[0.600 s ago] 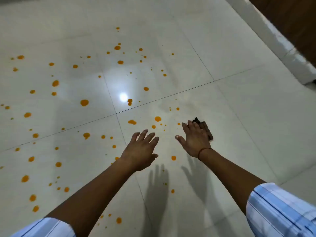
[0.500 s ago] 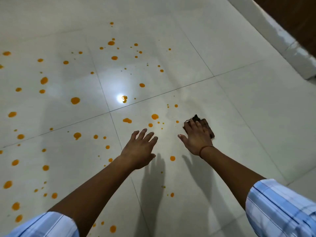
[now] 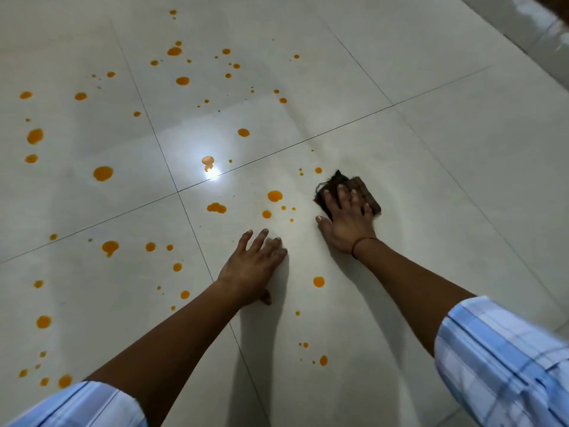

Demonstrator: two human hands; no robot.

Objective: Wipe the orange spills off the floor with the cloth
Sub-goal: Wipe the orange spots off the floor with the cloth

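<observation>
Nearest the camera, two light blue checked sleeves, the left sleeve point(image 3: 83, 408) and the right sleeve point(image 3: 505, 359), are framing the bottom corners, with bare forearms reaching forward from them over the pale glossy tiled floor point(image 3: 431, 180). The left hand point(image 3: 252, 266) is lying palm down, low on the tile beside a grout line, its fingers straight and slightly spread and holding nothing. An orange drop point(image 3: 318, 282) is sitting just to its right, between the two forearms. Slightly farther on, the right hand point(image 3: 346, 226), with a thin reddish thread point(image 3: 361, 243) around the wrist, is pressing flat with straight, spread fingers on the cloth point(image 3: 360, 188). The cloth is lying on the floor under those fingers. It is a small, dark brown, folded piece with a faint checked pattern, showing a frayed corner at its far edge and sticking out to the right of the fingers. Just left of the cloth, orange spills point(image 3: 275, 195) are dotting the same tile as round drops and small blotches. More are scattering across the tiles to the left and beyond, from tiny specks to larger splats. A bright light reflection point(image 3: 212, 174) is glaring on the floor near the tile joint, touching one blotch. A raised pale ledge point(image 3: 523, 23) is bordering the floor at the far right.
</observation>
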